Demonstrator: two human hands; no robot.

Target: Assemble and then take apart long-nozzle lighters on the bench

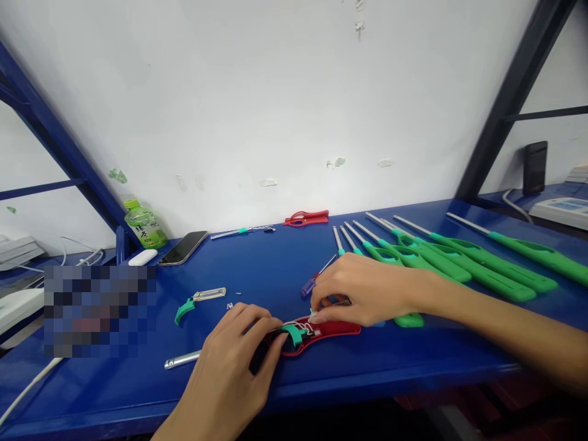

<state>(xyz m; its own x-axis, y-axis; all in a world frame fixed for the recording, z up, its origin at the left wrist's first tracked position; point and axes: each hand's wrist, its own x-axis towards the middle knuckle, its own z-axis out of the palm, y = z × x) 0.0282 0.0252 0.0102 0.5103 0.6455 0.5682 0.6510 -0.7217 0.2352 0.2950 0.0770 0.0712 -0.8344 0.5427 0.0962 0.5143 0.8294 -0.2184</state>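
Observation:
An opened red lighter casing (342,326) lies on the blue table, with a teal trigger (294,334) and thin white wires (301,324) showing inside. Its silver tube (181,360) sticks out to the left from under my left hand (239,349), whose thumb and fingers close around the casing's front part. Over the middle of the casing, my right hand (353,291) pinches at a small whitish part beside the wires, mostly covered by the fingertips. A purple-handled screwdriver (310,285) rests just behind the right hand.
Several green long-nosed lighters (478,269) lie at right. A clear part with a teal trigger (209,294) is at left. Further back are a phone (184,248), a green bottle (146,225), a white mouse (143,257), a metal tube (241,231) and a red casing (307,218).

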